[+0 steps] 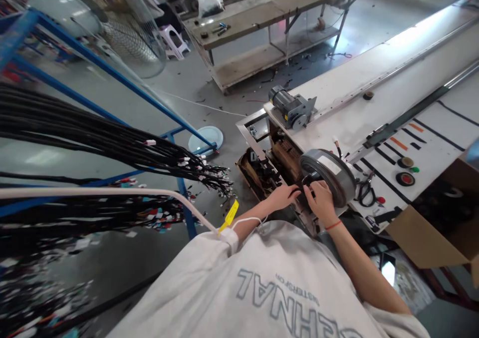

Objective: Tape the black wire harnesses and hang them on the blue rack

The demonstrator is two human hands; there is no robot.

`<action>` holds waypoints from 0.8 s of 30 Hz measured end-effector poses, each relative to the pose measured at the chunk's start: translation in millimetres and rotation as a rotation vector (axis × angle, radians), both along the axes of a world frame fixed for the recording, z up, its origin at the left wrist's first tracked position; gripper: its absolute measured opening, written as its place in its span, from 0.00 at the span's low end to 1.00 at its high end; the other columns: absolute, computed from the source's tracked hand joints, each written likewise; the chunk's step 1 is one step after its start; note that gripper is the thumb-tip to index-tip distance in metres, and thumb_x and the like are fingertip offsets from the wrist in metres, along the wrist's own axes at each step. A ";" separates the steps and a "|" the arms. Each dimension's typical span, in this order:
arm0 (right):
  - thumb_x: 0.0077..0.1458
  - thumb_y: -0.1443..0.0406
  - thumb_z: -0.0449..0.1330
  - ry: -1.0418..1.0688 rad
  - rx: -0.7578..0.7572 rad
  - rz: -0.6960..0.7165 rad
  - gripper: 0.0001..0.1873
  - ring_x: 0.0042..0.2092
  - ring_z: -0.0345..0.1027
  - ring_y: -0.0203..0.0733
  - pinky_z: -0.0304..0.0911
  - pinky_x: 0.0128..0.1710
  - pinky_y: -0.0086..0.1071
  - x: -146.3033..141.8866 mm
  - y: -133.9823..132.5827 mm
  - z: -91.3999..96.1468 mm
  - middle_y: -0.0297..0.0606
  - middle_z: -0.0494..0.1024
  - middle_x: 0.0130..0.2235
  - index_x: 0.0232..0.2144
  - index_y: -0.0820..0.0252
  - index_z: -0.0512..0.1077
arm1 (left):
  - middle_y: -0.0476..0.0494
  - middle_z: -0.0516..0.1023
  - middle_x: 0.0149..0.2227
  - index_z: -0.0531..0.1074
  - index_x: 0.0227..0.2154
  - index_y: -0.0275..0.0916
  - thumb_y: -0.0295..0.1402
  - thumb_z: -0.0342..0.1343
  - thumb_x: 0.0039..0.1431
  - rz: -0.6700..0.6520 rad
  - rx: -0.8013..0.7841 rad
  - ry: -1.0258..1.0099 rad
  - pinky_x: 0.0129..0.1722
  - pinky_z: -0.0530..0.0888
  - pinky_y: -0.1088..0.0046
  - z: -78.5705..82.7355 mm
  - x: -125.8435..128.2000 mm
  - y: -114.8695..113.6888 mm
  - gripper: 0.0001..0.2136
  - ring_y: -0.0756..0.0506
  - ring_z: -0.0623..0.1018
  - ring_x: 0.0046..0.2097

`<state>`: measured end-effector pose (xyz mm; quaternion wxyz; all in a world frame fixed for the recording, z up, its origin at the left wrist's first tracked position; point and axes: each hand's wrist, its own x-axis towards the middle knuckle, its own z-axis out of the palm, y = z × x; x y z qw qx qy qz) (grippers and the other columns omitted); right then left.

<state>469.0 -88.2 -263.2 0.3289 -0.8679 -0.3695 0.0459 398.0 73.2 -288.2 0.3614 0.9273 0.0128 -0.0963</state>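
My left hand (283, 197) is at the near end of the long white bench, its fingers bent together at something dark and small that I cannot make out. Close to its right, my right hand (321, 199) curls its fingers toward the same dark spot, beside a large grey reel (330, 175) with a white label. A red band circles the right wrist. What the fingertips hold is too dark and small to name. Beyond the reel, a grey electric motor (285, 103) is mounted on the bench end.
Bundles of black cables (123, 143) with white connectors hang on a blue rack (97, 63) at left. The white bench (359, 78) carries tape rolls (405, 179) and strips. An open cardboard box (422, 238) stands at right. A fan (127, 43) is upper left.
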 end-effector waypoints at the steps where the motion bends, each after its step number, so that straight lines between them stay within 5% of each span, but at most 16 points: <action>1: 0.66 0.56 0.47 -0.037 -0.072 -0.035 0.18 0.39 0.66 0.49 0.60 0.43 0.38 4.5 5.3 -0.5 0.44 0.72 0.29 0.26 0.56 0.66 | 0.35 0.81 0.39 0.73 0.48 0.34 0.39 0.44 0.69 0.004 0.021 -0.004 0.41 0.74 0.68 0.1 -1.2 -1.5 0.17 0.41 0.81 0.40; 4: 0.64 0.55 0.52 -0.035 -0.223 -0.137 0.17 0.37 0.68 0.49 0.59 0.41 0.37 22.2 27.5 -3.5 0.44 0.73 0.29 0.28 0.57 0.67 | 0.34 0.81 0.40 0.72 0.48 0.34 0.38 0.44 0.69 0.026 0.069 -0.023 0.42 0.74 0.67 0.4 -5.0 -6.5 0.17 0.41 0.81 0.40; 9: 0.61 0.55 0.59 -0.067 -0.186 -0.122 0.17 0.45 0.69 0.54 0.60 0.45 0.38 30.9 32.7 -4.1 0.54 0.75 0.42 0.42 0.65 0.70 | 0.33 0.81 0.38 0.73 0.47 0.33 0.38 0.44 0.69 0.020 0.092 -0.013 0.42 0.74 0.65 0.0 -8.2 -12.7 0.17 0.39 0.80 0.40; 12: 0.63 0.63 0.53 -0.155 -0.227 -0.056 0.11 0.43 0.70 0.50 0.61 0.44 0.37 17.2 16.4 -0.7 0.49 0.77 0.38 0.38 0.64 0.72 | 0.35 0.81 0.39 0.73 0.47 0.34 0.37 0.44 0.69 0.042 0.073 -0.039 0.43 0.74 0.67 1.3 -9.4 -13.9 0.16 0.41 0.80 0.41; 19: 0.66 0.64 0.50 -0.194 -0.462 -0.026 0.20 0.36 0.72 0.46 0.63 0.41 0.35 17.5 22.3 0.3 0.47 0.78 0.30 0.25 0.63 0.75 | 0.39 0.81 0.42 0.73 0.48 0.37 0.40 0.47 0.68 0.064 0.208 -0.087 0.43 0.76 0.65 8.9 -22.1 -19.8 0.16 0.41 0.80 0.41; 21: 0.64 0.66 0.52 -0.166 -0.405 0.012 0.18 0.35 0.71 0.47 0.64 0.40 0.36 13.0 26.6 8.7 0.47 0.77 0.29 0.24 0.62 0.74 | 0.39 0.80 0.43 0.72 0.49 0.37 0.39 0.47 0.68 0.123 0.236 -0.099 0.44 0.75 0.66 7.4 -22.8 -23.3 0.15 0.42 0.80 0.43; 24: 0.62 0.67 0.52 -0.170 0.022 0.229 0.11 0.44 0.70 0.49 0.64 0.46 0.40 -7.1 13.4 32.2 0.46 0.76 0.39 0.33 0.60 0.74 | 0.36 0.74 0.53 0.68 0.54 0.34 0.36 0.48 0.66 0.199 0.336 -0.202 0.55 0.70 0.65 -0.1 -8.5 -34.5 0.17 0.41 0.72 0.56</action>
